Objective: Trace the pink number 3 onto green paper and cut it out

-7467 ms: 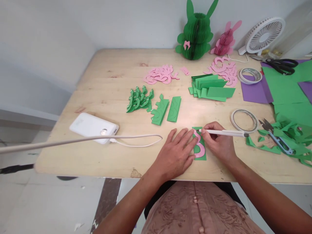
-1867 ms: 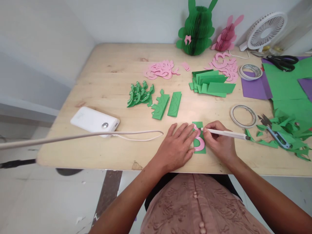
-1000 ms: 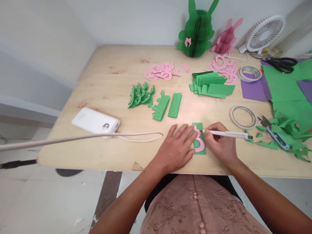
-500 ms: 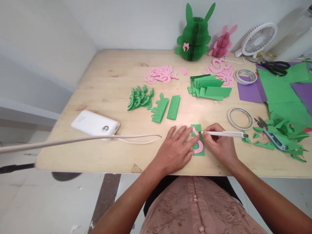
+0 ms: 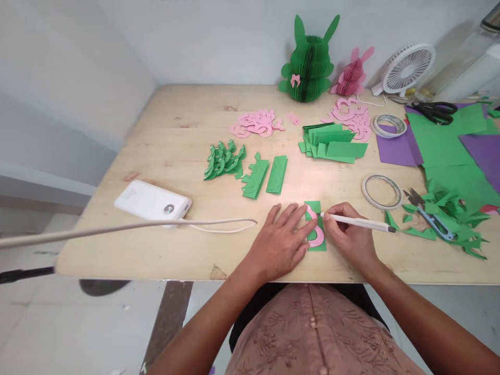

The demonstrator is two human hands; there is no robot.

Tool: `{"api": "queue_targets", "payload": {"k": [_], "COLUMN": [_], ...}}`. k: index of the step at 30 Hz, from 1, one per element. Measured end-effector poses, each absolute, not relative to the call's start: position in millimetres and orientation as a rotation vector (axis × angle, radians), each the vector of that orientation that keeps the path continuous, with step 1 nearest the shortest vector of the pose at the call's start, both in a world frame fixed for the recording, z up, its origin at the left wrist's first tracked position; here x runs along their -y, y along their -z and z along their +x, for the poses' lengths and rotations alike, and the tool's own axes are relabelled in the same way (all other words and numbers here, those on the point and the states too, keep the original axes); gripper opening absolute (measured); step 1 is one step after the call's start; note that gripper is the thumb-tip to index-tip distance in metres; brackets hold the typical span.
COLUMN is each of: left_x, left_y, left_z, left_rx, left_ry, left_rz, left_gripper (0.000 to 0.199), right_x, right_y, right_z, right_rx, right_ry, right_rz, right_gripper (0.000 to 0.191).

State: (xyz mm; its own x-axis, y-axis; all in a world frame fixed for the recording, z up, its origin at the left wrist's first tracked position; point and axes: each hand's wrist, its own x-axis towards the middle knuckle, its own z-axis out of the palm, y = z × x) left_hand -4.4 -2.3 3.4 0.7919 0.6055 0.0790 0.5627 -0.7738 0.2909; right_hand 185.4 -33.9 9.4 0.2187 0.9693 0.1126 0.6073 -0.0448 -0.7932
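Observation:
My left hand (image 5: 279, 242) lies flat with fingers spread, its fingertips pressing a curved pink paper cutout (image 5: 318, 238) onto a green paper strip (image 5: 317, 248). Part of the cutout is hidden under those fingers. In my right hand (image 5: 349, 234) a white pen (image 5: 361, 222) is pinched, its tip at the cutout's right edge on the green strip. Beyond my left hand lie a folded green strip (image 5: 276, 175) with a drawn outline, a partly cut green piece (image 5: 255, 178) and a pile of green cutouts (image 5: 224, 160).
Scissors with blue handles (image 5: 435, 221) rest among green scraps (image 5: 457, 208) at right, beside a tape roll (image 5: 382, 191). Farther back are folded green strips (image 5: 336, 146), pink cutouts (image 5: 258, 123), black scissors (image 5: 435, 110) and a fan (image 5: 408, 69). A power bank (image 5: 150, 202) with a cable lies left.
The pen has tilted, its back end dropping toward me, while its tip stays near the cutout's edge. The whole view has shifted slightly; my left hand still presses the paper.

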Motion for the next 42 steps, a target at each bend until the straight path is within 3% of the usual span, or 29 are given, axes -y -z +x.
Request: {"api": "queue_targets", "payload": {"k": [42], "left_x": [3.1], "left_y": [-2.8], "left_z": [-4.8], "left_rx": [-0.903], "left_ry": [-0.282], "left_rz": [2.722], "left_gripper": [0.047], "right_x": [36.9], "right_y": [-11.2], "right_z": [186.0], "right_rx": [1.48], "right_ry": [-0.614], "right_rz": [-1.784], "right_gripper": [0.011]}}
